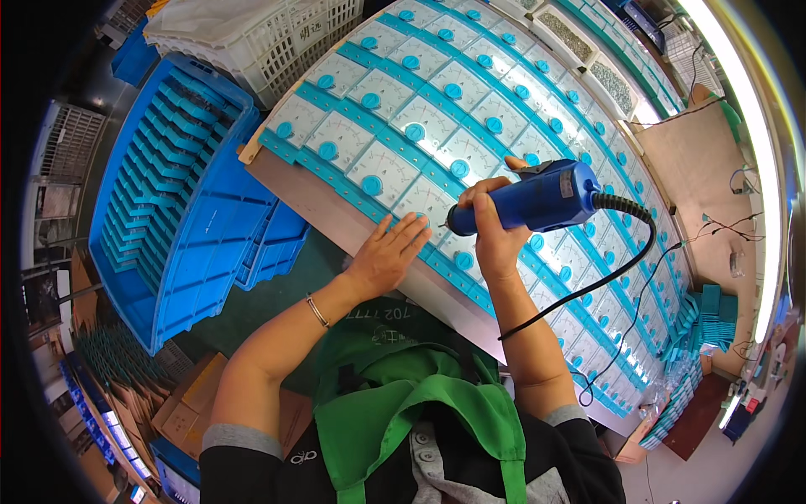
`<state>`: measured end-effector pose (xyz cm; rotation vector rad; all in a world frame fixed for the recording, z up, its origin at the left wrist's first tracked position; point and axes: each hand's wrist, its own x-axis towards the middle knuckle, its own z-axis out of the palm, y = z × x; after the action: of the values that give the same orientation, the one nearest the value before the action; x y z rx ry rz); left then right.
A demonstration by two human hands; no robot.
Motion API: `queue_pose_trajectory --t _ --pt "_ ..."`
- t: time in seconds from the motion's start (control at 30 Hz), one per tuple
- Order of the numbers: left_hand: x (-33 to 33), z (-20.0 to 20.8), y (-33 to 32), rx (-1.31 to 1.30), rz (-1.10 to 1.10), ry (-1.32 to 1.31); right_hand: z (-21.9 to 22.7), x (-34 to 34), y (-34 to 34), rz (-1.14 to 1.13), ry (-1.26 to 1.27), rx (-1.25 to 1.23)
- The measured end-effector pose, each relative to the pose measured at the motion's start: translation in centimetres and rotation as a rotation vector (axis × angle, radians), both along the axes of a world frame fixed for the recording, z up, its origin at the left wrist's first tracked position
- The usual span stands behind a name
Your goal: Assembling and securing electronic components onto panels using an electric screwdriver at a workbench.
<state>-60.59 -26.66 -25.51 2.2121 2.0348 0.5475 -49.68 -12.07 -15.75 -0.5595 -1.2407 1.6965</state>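
Note:
My right hand (495, 235) is wrapped round a blue corded electric screwdriver (537, 200). The tool is tilted, with its tip close above a teal round knob near my left fingertips; whether it touches is too small to tell. My left hand (388, 256) lies flat with fingers stretched out over the near edge of a panel meter (426, 200). Rows of these white-faced meters with teal knobs and teal strips (336, 186) cover the slanted workbench. A black coiled cord (642, 244) runs from the back of the screwdriver and loops down past my right forearm.
Left of the bench stands a blue crate (193, 227) holding stacked teal parts. A white plastic basket (285, 55) sits at the far left corner. Trays of small screws (611, 84) line the far side. Teal pieces (718, 315) are piled at the right.

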Motion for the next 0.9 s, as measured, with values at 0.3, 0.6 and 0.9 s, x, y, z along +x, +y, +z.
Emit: queue_pose_trajectory --t 0.3,0.6,0.9 --pt "-2.6 0.5 1.7 0.051 -0.262 0.035 -1.5 -5.0 -1.9 -0.059 -0.105 0.049" --pt "-4.2 0.2 2.3 0.137 -0.353 -0.048 -2.2 -6.5 -2.9 -0.247 -0.191 0.066" --pt "-5.0 0.5 2.5 0.077 -0.426 -0.008 -2.4 -7.0 -3.3 -0.275 -0.256 0.097"
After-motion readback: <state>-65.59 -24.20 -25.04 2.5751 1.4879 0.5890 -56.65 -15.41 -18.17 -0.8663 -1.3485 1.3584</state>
